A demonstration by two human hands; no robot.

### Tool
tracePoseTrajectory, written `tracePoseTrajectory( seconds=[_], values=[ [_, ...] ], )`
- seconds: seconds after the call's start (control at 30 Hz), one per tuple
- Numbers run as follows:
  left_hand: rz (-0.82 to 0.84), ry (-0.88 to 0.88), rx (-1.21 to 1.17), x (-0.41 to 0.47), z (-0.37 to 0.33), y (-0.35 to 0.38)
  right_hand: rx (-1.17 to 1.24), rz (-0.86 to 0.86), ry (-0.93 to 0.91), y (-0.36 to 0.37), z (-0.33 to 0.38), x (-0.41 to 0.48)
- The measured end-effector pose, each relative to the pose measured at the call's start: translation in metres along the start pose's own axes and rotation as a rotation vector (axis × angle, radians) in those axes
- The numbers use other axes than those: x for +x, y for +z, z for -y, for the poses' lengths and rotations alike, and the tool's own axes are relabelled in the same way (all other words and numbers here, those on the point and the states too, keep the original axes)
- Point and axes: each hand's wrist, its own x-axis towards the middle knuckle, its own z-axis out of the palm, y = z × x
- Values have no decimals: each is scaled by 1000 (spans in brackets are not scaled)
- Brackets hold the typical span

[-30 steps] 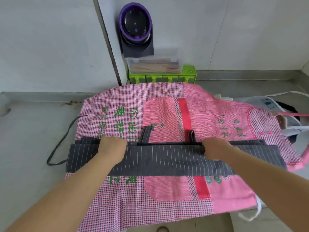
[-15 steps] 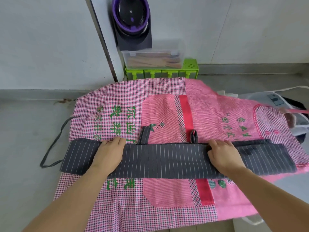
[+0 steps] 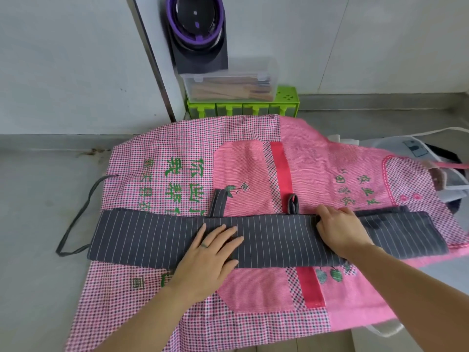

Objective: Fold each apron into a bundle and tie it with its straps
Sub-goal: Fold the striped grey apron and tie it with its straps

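A dark grey pinstriped apron (image 3: pixel 142 237), folded into a long flat band, lies across a spread-out pink checked apron (image 3: pixel 317 168). My left hand (image 3: pixel 208 255) presses flat on the middle of the band, fingers straight. My right hand (image 3: pixel 337 229) rests on the band to the right, its fingers at the upper edge near a small strap loop (image 3: pixel 293 203). A second grey loop (image 3: pixel 220 205) sticks up from the band's top edge. A thin dark strap (image 3: pixel 76 222) trails off the band's left end onto the counter.
Grey counter (image 3: pixel 38 250) with a wall behind. At the back stand a green drawer box (image 3: pixel 289 97), a clear lidded box (image 3: pixel 228 85) on it, and a black and purple device (image 3: pixel 198 29). White and dark items (image 3: pixel 416 151) lie at the right under the pink apron.
My left hand slid from the band's left part to its middle and now lies flat. My right hand stayed near the small loop. The view moved closer.
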Motion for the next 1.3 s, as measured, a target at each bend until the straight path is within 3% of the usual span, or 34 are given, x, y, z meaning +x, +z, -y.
tracePoseTrajectory(
  seconds=[0.07, 0.17, 0.27, 0.37, 0.43, 0.63, 0.8, 0.87, 1.03, 1.13, 1.3],
  values=[
    [86, -18, 32, -1, 4, 9, -55, 18, 31, 0, 3, 0],
    [121, -11, 22, 1, 5, 12, -91, -169, 99, -7, 11, -4],
    [136, -35, -4, 3, 5, 13, 101, -412, -85, -15, 36, -26],
    [150, -52, -28, 4, 2, 9, 238, -212, -466, -6, 60, -59],
    [153, -58, -66, 4, 3, 6, 189, -99, -544, 8, 62, -65],
    [69, 98, -30, -5, 18, 5, 148, -125, -463, 6, 64, -48],
    [-68, 6, 52, -16, 16, -8, 67, -179, -370, -2, 57, -50],
    [-109, 9, 41, -22, 8, -16, -1, -66, -370, -22, 58, -53],
    [86, -66, -80, -41, 11, -32, -91, 536, -217, -60, 43, -37],
    [272, -239, -106, -35, 35, -49, -161, 572, -152, -60, 50, -19],
    [293, -356, 32, -32, 52, -41, -286, 449, -22, -50, 66, -20]
  ],
)
